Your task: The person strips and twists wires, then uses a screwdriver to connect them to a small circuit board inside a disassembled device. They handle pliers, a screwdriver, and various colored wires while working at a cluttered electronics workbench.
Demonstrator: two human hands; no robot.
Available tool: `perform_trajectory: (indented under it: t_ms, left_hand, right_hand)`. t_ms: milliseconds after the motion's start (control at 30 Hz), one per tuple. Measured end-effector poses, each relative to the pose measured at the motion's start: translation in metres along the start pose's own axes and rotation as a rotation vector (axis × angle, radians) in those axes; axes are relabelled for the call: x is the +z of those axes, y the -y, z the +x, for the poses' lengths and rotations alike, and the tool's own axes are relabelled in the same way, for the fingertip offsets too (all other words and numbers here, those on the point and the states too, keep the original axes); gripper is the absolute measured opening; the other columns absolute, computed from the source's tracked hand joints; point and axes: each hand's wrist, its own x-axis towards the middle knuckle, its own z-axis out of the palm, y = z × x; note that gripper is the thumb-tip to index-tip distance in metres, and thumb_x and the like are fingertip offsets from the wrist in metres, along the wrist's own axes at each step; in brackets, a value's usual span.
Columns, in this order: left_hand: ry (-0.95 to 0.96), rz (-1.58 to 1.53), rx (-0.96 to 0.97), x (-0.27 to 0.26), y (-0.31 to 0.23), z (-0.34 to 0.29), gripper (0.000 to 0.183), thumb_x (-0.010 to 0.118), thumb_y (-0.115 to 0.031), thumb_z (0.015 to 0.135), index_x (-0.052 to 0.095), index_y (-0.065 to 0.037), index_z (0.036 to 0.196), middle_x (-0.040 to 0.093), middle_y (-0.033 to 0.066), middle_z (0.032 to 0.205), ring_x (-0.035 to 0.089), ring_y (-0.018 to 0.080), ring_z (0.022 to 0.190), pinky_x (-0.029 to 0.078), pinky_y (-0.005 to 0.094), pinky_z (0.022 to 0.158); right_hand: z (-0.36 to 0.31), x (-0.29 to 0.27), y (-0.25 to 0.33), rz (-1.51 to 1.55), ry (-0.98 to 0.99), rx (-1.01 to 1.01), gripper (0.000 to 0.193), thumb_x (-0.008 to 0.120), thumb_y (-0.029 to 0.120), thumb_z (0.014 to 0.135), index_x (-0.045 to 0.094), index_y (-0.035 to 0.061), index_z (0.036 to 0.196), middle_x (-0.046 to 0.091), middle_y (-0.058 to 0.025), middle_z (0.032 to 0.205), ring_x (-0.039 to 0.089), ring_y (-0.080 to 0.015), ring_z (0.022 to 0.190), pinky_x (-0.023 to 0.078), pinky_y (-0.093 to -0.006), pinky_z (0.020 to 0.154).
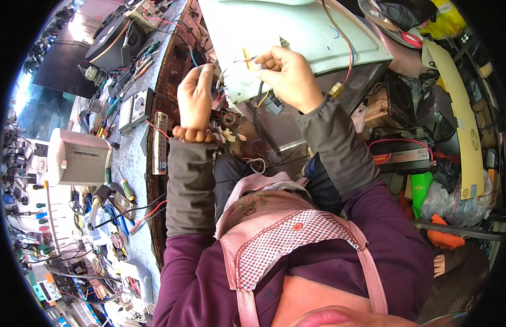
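A white appliance casing (318, 49) stands in front of me, with loose wires at its near left corner. My left hand (195, 98), a beaded bracelet at its wrist, is closed in a pinch left of that corner. A thin blue lead (193, 56) runs up from its fingertips. Over the casing's edge my right hand (288, 76) pinches a thin wire (252, 58); the exact spot is hidden by the fingers. A small yellow strip (246, 58) lies close to those fingertips. Below hang black and yellow wires (262, 99).
On the left bench lie an analog multimeter (135, 110), a beige box-shaped appliance (79, 157), a green-handled screwdriver (127, 189) and many cables. A wire bundle ends in a white connector (335, 89). Boxes and bags crowd the right; another person's hand (439, 265) shows there.
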Motion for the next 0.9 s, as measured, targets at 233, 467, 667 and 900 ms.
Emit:
perform_trajectory:
  t_ms: [233,467,667,900]
  left_hand:
    - [0.150,-0.037,-0.206,0.019,-0.040,-0.037,0.023,0.069,-0.007,0.101,0.073,0.003,0.121,0.072,0.0030,0.086,0.061,0.0076,0.071,0.048,0.0242,0.063]
    - [0.279,0.050,-0.078,0.064,-0.031,-0.016,0.015,0.077,-0.014,0.098,0.079,-0.001,0.104,0.063,-0.0035,0.069,0.052,0.0044,0.059,0.041,0.0247,0.052]
    - [0.261,-0.133,-0.249,0.074,-0.027,-0.014,0.012,0.076,-0.013,0.100,0.080,-0.002,0.100,0.063,-0.0035,0.069,0.052,0.0047,0.057,0.043,0.0238,0.052]
    - [0.244,-0.184,-0.299,0.072,-0.025,-0.008,0.011,0.074,-0.010,0.100,0.078,0.000,0.097,0.066,0.0003,0.070,0.056,0.0077,0.057,0.046,0.0243,0.054]
  right_hand:
    - [0.003,-0.011,-0.001,0.193,0.029,0.116,0.010,0.074,0.007,0.098,0.074,-0.0022,0.101,0.075,-0.0052,0.086,0.065,-0.0074,0.071,0.053,-0.0236,0.063]
    - [-0.001,-0.018,0.002,0.240,0.063,0.135,0.009,0.076,0.004,0.096,0.076,-0.0028,0.102,0.074,-0.0051,0.083,0.064,-0.0070,0.069,0.054,-0.0237,0.062]
    - [-0.005,-0.021,-0.001,0.125,-0.063,0.170,0.006,0.074,0.001,0.097,0.075,-0.0036,0.100,0.074,-0.0062,0.082,0.066,-0.0087,0.068,0.056,-0.0250,0.061]
    - [0.009,-0.077,0.008,0.142,-0.415,-0.175,0.009,0.066,0.006,0.103,0.072,0.0005,0.108,0.072,-0.0054,0.091,0.068,-0.0118,0.075,0.057,-0.0262,0.069]
